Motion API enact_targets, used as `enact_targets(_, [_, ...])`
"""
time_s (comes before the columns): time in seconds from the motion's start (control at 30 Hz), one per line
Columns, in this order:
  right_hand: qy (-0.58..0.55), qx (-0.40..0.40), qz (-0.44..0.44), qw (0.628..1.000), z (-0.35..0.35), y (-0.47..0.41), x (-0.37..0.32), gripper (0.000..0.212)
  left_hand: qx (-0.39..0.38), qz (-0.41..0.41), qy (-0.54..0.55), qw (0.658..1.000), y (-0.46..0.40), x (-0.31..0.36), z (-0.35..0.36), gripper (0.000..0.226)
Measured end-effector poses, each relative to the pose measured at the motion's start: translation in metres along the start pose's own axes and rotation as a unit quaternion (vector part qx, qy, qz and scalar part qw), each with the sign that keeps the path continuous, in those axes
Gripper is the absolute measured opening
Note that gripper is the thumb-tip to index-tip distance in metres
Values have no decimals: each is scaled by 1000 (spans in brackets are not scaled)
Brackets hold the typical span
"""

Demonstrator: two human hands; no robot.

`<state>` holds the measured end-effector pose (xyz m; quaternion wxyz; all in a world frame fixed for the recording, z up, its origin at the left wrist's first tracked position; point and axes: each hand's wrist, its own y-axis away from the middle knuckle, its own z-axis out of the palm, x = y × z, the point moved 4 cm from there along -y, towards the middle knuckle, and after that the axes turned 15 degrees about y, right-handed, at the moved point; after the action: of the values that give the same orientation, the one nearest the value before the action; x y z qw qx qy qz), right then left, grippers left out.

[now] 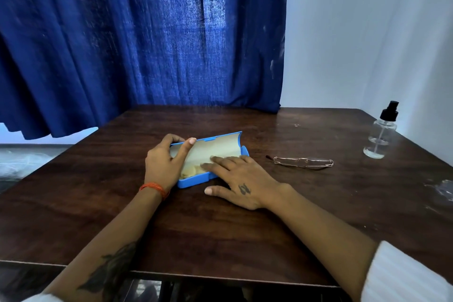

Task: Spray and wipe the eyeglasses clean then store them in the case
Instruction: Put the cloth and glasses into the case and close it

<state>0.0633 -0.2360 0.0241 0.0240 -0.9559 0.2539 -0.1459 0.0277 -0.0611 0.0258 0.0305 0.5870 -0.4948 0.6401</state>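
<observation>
The blue case is lying open at the tabletop's centre, with the left hand closing its grip on the lid's left end and the right hand resting flat, fingers spread, inside the tray, grasping nothing. The folded glasses are lying at 3 o'clock of the case, near but apart. The spray bottle is standing upright at 2 o'clock, near the tabletop's right edge.
</observation>
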Motion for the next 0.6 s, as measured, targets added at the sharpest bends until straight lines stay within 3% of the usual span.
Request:
enact_targets(0.17, [-57, 166, 47, 983, -27, 29, 22, 47, 3, 12, -10, 1000, 1, 1, -1, 33])
enact_targets(0.27, [-25, 248, 103, 963, -31, 64, 49, 28, -1, 29, -16, 999, 1, 3, 0, 25])
enact_targets(0.33, [25, 248, 157, 956, -27, 86, 71, 17, -9, 32, -18, 999, 1, 4, 1, 24])
enact_targets(0.43, [70, 173, 217, 958, -14, 106, 98, 9, -14, 29, -18, 999, 2, 4, 2, 25])
enact_targets(0.6, [-14, 172, 325, 930, -9, 114, 129, 6, -9, 28, -18, 999, 3, 6, 2, 27])
